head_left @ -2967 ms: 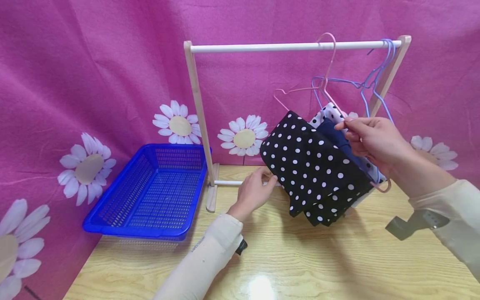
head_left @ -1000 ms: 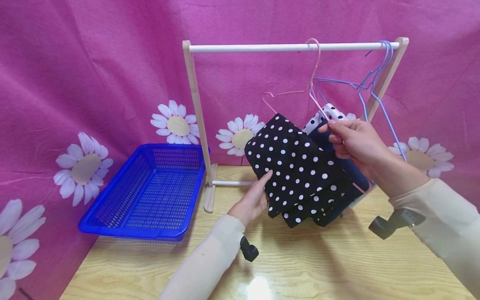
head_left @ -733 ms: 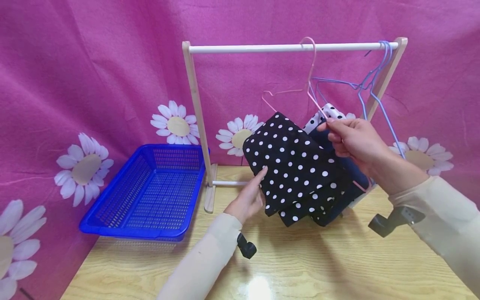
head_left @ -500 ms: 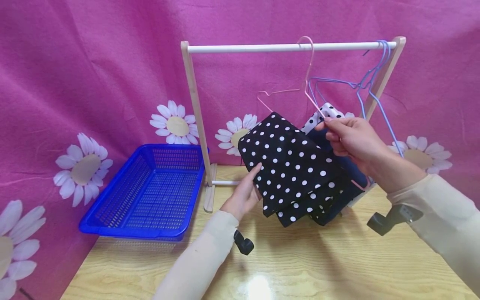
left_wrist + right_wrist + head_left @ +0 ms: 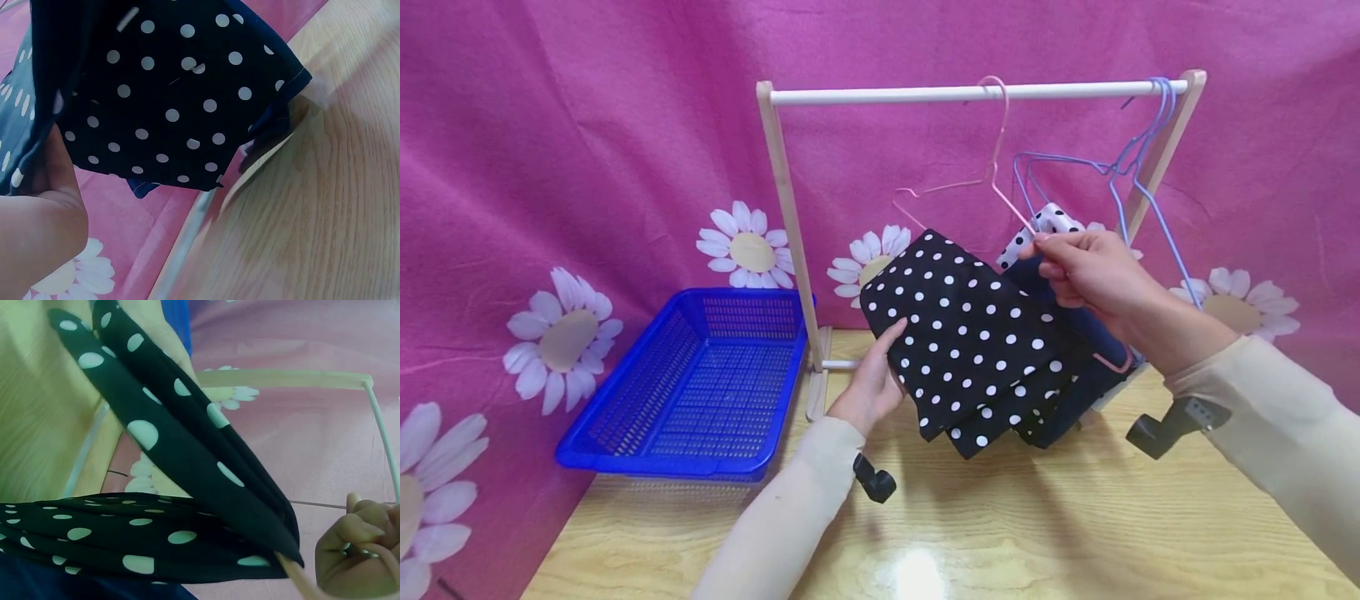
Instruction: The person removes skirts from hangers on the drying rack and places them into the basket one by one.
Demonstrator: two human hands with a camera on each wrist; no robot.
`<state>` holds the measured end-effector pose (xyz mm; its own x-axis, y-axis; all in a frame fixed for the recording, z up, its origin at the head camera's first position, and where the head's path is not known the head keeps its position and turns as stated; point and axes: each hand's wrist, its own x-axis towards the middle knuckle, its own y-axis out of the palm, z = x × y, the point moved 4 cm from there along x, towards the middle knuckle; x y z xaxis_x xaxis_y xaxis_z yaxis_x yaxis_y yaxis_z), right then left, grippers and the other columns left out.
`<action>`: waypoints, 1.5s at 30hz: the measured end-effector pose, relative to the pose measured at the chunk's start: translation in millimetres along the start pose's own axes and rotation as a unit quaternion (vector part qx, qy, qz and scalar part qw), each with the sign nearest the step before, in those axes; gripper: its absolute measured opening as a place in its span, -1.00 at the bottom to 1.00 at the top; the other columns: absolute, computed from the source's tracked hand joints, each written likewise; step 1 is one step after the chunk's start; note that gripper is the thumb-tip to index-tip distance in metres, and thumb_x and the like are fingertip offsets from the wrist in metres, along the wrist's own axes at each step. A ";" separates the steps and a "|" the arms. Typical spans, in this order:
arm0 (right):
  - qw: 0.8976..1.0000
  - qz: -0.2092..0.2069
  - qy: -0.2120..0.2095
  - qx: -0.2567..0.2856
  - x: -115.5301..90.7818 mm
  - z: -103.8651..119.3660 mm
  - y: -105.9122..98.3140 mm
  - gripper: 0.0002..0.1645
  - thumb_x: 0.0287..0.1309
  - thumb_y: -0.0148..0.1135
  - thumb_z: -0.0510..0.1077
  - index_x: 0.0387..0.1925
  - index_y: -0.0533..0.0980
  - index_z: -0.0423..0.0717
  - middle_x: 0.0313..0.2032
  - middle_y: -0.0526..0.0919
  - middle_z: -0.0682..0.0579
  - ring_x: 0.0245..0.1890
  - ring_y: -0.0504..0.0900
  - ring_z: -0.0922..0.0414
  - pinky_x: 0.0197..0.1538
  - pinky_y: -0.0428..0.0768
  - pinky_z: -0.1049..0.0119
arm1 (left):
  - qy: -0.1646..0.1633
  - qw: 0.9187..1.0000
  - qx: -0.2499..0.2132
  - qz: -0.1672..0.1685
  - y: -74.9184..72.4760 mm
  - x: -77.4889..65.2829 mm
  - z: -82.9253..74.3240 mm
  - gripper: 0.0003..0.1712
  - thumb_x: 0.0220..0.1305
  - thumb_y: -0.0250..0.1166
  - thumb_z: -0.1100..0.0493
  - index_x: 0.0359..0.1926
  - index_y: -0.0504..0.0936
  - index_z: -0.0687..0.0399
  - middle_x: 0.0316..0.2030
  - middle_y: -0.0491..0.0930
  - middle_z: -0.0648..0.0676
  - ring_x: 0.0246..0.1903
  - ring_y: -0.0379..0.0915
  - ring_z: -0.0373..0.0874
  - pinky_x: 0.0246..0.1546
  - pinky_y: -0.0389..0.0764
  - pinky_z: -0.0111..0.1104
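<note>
A black garment with white dots (image 5: 961,337) hangs folded over a pink wire hanger (image 5: 994,169), whose hook sits on the rack's white rod. My left hand (image 5: 874,382) holds the garment's left edge, thumb in front and the other fingers behind; the left wrist view shows the dotted cloth (image 5: 172,115) spread beside that hand. With thumb and fingertips, my right hand (image 5: 1093,271) pinches the hanger's right arm. In the right wrist view, the cloth (image 5: 181,444) drapes over the hanger's bar. Behind it hang a navy garment (image 5: 1082,329) and a white black-dotted one (image 5: 1058,219).
The wooden rack with its white rod (image 5: 880,96) stands on the wood-grain table (image 5: 1000,533). Blue wire hangers (image 5: 1159,218) crowd the rod's right end. Left of the rack is a blue plastic basket (image 5: 658,464). A pink daisy curtain (image 5: 625,125) forms the backdrop.
The pink hanger and its dotted garment have slid left along the rod, my right hand moving with them. My left hand has shifted left and now holds the garment's edge, its thumb over the front.
</note>
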<state>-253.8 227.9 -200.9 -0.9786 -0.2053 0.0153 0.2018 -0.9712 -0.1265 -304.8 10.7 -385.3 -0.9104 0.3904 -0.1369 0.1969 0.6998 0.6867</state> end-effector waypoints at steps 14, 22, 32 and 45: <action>0.998 -0.011 -0.009 -0.065 4.8 0.3 2.2 -0.55 0.56 -0.07 0.03 -0.41 0.67 0.26 -0.63 0.31 0.23 -0.68 0.09 0.28 -0.52 -0.04 0.23 | 0.025 1.000 0.001 -0.014 -10.3 -9.3 -12.5 -0.81 0.55 0.05 0.00 0.00 0.53 -0.12 -0.22 0.75 -0.18 -0.20 0.69 -0.30 -0.09 0.64 -0.42; 0.997 -0.010 -0.021 -0.078 9.9 -3.0 2.5 -0.59 0.55 -0.05 0.03 -0.39 0.65 0.23 -0.64 0.30 0.23 -0.68 0.07 0.25 -0.53 -0.04 0.22 | 0.039 0.999 0.007 -0.004 -16.9 -15.3 -14.5 -0.81 0.58 0.00 0.06 -0.04 0.56 -0.12 -0.23 0.77 -0.20 -0.19 0.71 -0.36 -0.07 0.64 -0.48; 0.994 -0.001 -0.028 -0.101 17.3 -3.7 -3.3 -0.59 0.54 -0.01 0.00 -0.42 0.66 0.24 -0.67 0.30 0.25 -0.72 0.14 0.32 -0.62 0.09 0.36 | 0.043 0.999 0.021 0.014 -17.4 -25.4 -16.3 -0.76 0.60 -0.03 0.11 -0.10 0.60 -0.15 -0.27 0.79 -0.20 -0.23 0.73 -0.37 -0.15 0.67 -0.48; 0.986 0.010 0.002 -0.169 28.0 -1.9 -14.1 -0.56 0.56 -0.05 0.04 -0.48 0.59 0.20 -0.62 0.36 0.20 -0.65 0.24 0.27 -0.55 0.27 0.40 | 0.038 0.998 0.034 0.027 -17.9 -35.1 -11.2 -0.73 0.59 -0.03 0.16 -0.15 0.62 -0.11 -0.28 0.79 -0.17 -0.24 0.73 -0.37 -0.19 0.66 -0.48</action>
<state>-284.2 236.1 -200.5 -0.9749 -0.2224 0.0059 0.1961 -0.8715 -0.4495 -280.4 -22.2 -384.8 -0.9225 0.3833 -0.0454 0.2671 0.7188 0.6418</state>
